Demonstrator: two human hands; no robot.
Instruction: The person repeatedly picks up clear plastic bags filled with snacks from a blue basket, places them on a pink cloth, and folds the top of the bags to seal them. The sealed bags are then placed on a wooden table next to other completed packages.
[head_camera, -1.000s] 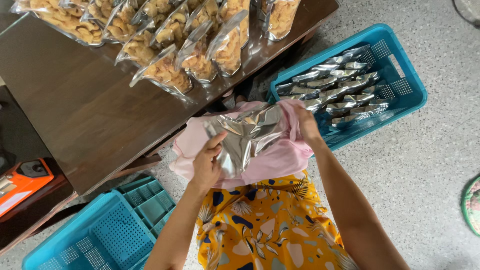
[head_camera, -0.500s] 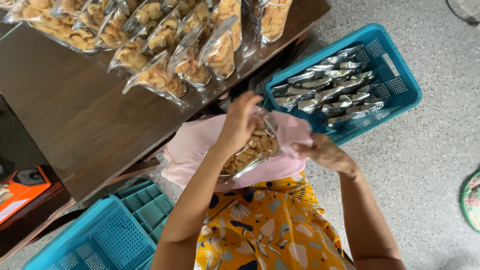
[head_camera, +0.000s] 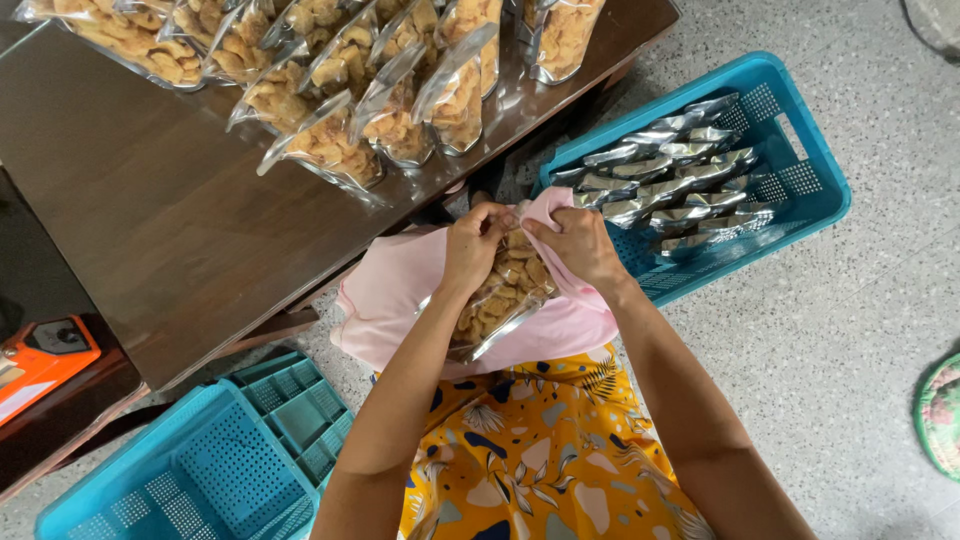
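2 hands meet at the top of one snack bag (head_camera: 500, 295) over the lap: the left hand (head_camera: 472, 245) and the right hand (head_camera: 575, 245) both pinch its upper edge, fingers closed tight on the plastic, knuckles almost touching. The bag lies on a pink cloth (head_camera: 400, 290) spread across the knees, clear side up, the golden fried pieces showing through, its silver bottom edge pointing toward the flowered yellow skirt (head_camera: 540, 460).

That is the change: 1 second ago the silver back of the bag faced up and the hands held it at its 2 sides; half a second ago it was turned over, with the left hand at the top and the right hand drawn off to the side. Now both have closed in on the mouth, so I judge the work has shifted from turning the bag to handling its opening.

Just beyond the knees, on the dark tabletop (head_camera: 170, 230), stand rows of filled bags (head_camera: 390, 100), upright and leaning on one another. To the right, on the speckled floor, a blue crate (head_camera: 820, 195) holds flat silver pouches (head_camera: 675, 170). A second blue crate (head_camera: 150, 480) sits at lower left, near an orange device (head_camera: 45, 355) at the edge.
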